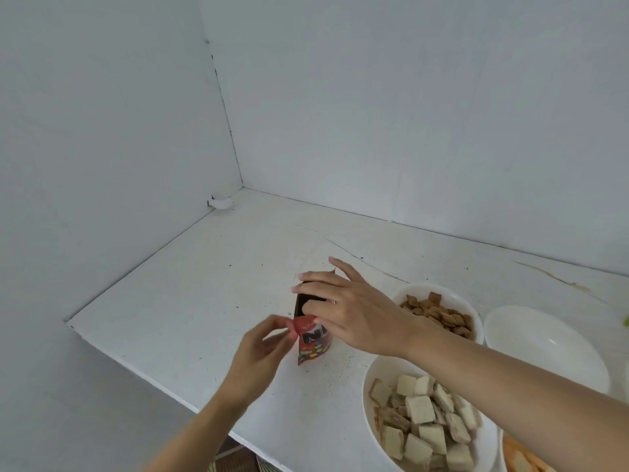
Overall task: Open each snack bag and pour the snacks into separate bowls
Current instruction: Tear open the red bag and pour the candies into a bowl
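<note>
A small red and brown snack bag (311,340) stands upright on the white table (190,284), its top pulled apart. My right hand (354,310) grips the bag's upper right side, thumb inside the mouth. My left hand (260,352) pinches the bag's upper left edge with thumb and fingertips. To the right stand three white bowls: one (439,292) with small brown snacks, one (372,417) with pale wafer squares, one (544,345) with nothing in it.
The table sits in a corner between two pale walls (408,114). Its front edge runs diagonally at lower left. An orange snack heap (520,459) shows at the bottom right edge. A white fitting (221,203) lies in the far corner.
</note>
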Demonstrator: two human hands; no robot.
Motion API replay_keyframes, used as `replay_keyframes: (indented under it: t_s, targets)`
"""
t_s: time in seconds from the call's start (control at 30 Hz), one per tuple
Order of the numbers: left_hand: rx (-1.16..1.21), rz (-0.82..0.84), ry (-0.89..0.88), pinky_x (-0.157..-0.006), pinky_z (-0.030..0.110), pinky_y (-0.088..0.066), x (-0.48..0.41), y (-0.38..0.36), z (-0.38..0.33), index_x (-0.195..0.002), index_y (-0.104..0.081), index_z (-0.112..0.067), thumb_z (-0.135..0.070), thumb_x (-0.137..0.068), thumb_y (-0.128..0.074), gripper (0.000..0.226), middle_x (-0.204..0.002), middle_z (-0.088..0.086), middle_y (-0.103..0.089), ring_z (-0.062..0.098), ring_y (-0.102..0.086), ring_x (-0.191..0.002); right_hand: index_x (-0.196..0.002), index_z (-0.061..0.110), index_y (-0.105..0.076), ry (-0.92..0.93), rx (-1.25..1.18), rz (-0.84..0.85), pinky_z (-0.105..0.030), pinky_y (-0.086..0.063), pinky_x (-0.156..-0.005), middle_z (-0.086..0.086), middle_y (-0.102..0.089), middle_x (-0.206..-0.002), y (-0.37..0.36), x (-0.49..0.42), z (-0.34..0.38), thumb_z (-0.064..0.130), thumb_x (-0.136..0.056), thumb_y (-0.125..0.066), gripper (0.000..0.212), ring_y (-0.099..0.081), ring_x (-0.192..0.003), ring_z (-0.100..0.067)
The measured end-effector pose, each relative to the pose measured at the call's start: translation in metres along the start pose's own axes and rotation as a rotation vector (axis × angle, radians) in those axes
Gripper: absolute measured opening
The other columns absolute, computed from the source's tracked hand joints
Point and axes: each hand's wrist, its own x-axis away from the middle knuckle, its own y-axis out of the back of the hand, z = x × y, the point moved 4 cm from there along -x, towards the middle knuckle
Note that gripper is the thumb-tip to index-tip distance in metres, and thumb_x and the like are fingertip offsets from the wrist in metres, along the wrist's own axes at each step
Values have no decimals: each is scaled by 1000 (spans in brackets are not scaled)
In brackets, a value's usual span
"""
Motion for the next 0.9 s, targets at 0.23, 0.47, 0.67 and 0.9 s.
replay_keyframes:
  t_s: [0.23, 0.47, 0.67, 0.9]
  targets:
    - [30, -65, 13, -95, 52, -56, 16, -13, 44, -97, -56, 2, -5, -93, -69, 15, -109, 11, -72, 27, -73, -102, -97, 20, -62, -24, -99, 111, -50, -17, -122, 8, -61, -128, -9, -23, -4, 26, -96, -60, 7, -45, -134, -12]
    - [31, -239, -64, -76, 47, -61, 9, -12, 32, -104, -58, -15, -11, -95, -66, 12, -100, -3, -70, 22, -73, -96, -98, 20, -58, -233, -280, -16, -35, -40, -97, 10, -58, -96, -1, -29, -13, 25, -99, -58, 6, -50, -92, -10]
    - [44, -273, -264, -81, 37, -60, -14, -10, -22, -105, -58, -38, -29, -95, -64, 15, -105, -7, -66, 19, -66, -109, -100, 20, -58, -541, -533, -332, -31, -56, -78, 9, -64, -96, 50, -25, -40, 26, -99, -59, 6, -62, -93, -10]
    - [291, -98, -308, -80, 39, -62, -40, -46, -75, -116, -63, -29, -29, -87, -74, 30, -128, -9, -61, 22, -59, -125, -99, 7, -55, -713, -758, -597, -21, -58, -68, -3, -67, -95, 110, 2, -65, 19, -100, -58, 12, -67, -89, -10]
